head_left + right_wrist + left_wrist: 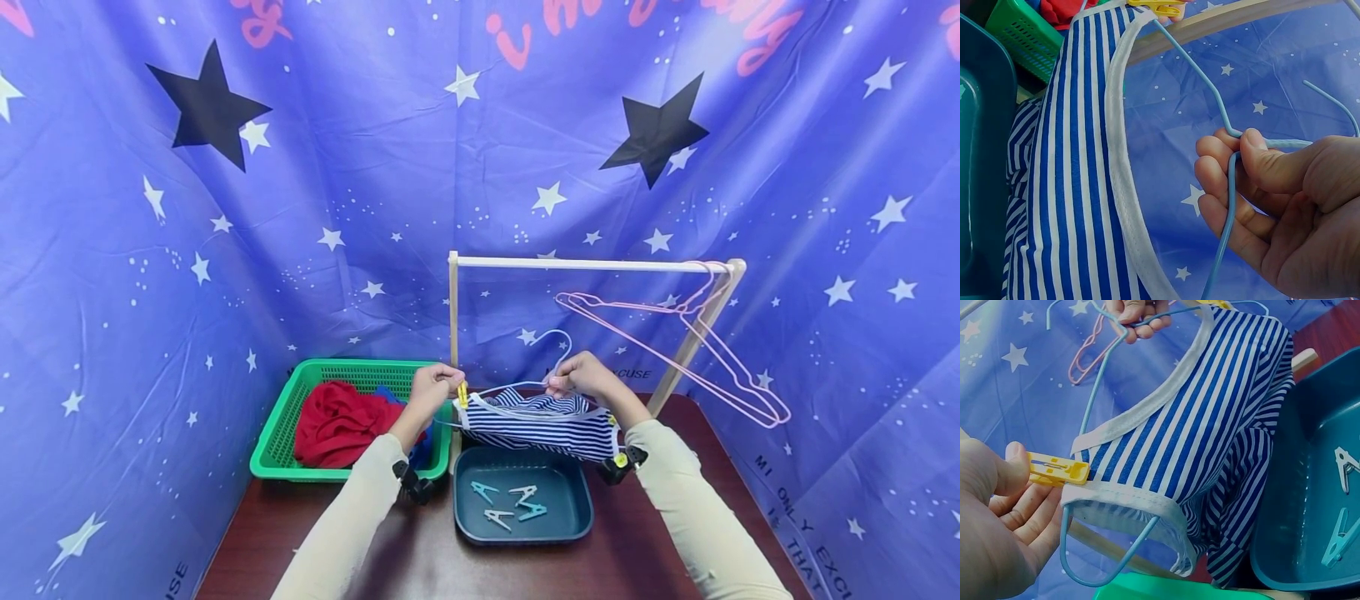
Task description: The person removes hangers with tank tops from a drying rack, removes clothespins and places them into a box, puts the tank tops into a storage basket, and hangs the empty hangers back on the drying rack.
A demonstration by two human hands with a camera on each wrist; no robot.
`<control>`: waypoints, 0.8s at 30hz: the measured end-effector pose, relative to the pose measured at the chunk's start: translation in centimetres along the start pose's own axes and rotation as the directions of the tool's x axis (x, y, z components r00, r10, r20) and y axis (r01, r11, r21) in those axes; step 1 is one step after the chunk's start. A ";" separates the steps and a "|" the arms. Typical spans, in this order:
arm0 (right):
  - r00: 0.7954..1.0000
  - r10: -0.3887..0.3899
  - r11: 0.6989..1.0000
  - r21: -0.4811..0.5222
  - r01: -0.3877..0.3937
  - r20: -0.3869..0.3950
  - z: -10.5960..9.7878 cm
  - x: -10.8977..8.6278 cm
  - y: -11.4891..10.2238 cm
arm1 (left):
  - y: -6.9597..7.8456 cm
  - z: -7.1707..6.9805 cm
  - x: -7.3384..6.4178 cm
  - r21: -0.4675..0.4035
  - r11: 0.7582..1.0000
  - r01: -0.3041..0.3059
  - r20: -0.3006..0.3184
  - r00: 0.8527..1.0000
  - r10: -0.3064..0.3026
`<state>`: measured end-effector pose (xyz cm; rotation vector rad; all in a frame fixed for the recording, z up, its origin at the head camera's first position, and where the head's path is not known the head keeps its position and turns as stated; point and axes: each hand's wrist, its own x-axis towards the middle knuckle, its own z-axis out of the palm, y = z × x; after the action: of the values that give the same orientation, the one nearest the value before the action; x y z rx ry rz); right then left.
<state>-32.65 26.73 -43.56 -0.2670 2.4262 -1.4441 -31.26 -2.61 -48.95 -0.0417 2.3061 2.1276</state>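
Observation:
A blue-and-white striped shirt [543,433] with white trim hangs on a light-blue wire hanger [1231,187], above the dark tray. My left hand [433,390] pinches a yellow clothespin [1057,470] between thumb and fingers; its jaws sit on the shirt's shoulder strap at the hanger's left end. My right hand [585,377] holds the hanger at its neck, just below the hook, thumb on the wire and fingers curled around it. A second yellow clothespin [612,419] shows at the shirt's right shoulder, partly hidden in the head view.
Several loose clothespins [498,518] lie in the dark tray [522,538]. On the left, a green basket [300,474] holds red cloth [345,425] and some blue cloth. Behind stands a wooden rack [570,263], with pink hangers [682,311] on its right end.

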 end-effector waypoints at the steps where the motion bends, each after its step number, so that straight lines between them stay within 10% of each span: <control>1: 1.000 0.002 1.000 0.004 -0.002 0.001 0.0 0.0 0.0 | 0.0 0.0 0.0 -0.001 1.000 -0.004 -0.004 1.000 0.004; 24: 0.999 0.027 1.000 -0.001 -0.027 -0.021 0.2 0.0 0.4 | -0.2 0.0 -0.1 -0.017 0.999 -0.033 -0.136 0.990 0.030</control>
<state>-32.60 26.69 -44.00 -0.2188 2.4385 -1.4406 -31.19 -2.58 -49.15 -0.1561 2.3734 2.2295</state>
